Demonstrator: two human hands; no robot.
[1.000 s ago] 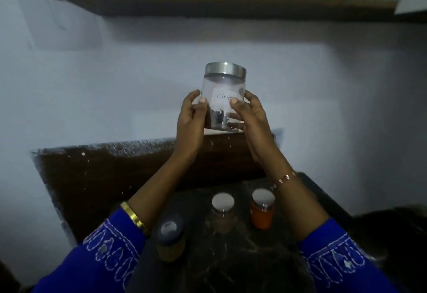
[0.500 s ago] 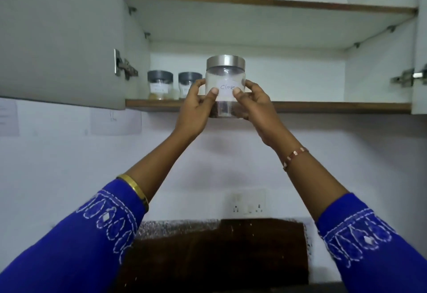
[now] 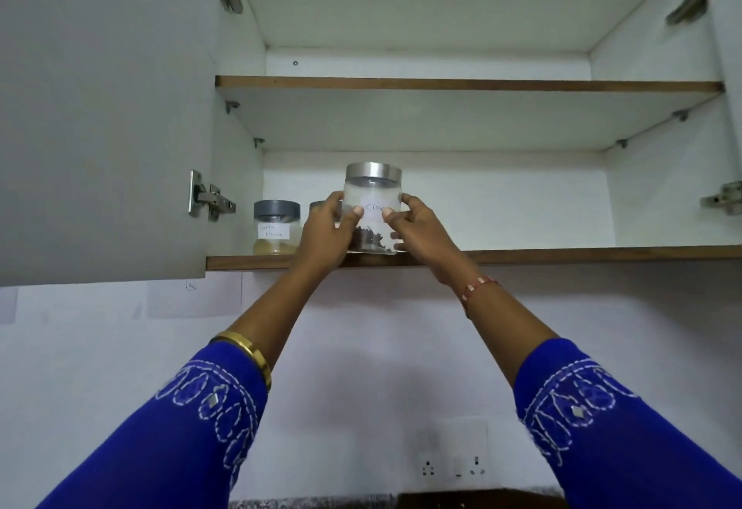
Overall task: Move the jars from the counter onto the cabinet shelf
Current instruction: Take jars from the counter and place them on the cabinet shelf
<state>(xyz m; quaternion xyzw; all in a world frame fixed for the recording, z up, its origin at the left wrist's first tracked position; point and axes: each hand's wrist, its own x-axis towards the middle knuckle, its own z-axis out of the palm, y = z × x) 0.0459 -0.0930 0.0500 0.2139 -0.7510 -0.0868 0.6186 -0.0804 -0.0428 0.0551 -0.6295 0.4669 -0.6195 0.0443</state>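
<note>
both hands, left hand [image 3: 326, 232] & right hand [image 3: 417, 232], fingers clamped round clove jar [image 3: 373, 209] sides, steadying its base onto lower shelf [image 3: 562, 254] edge beside grey-lid jar [image 3: 276, 227].

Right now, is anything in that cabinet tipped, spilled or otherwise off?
Nothing stands out. The clove jar is upright at the lower shelf's front edge, held by the left hand and right hand; the grey-lidded jar stands upright.

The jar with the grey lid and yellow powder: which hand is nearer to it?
Left. The left hand is just right of that jar; the right hand is beyond the clove jar.
</note>
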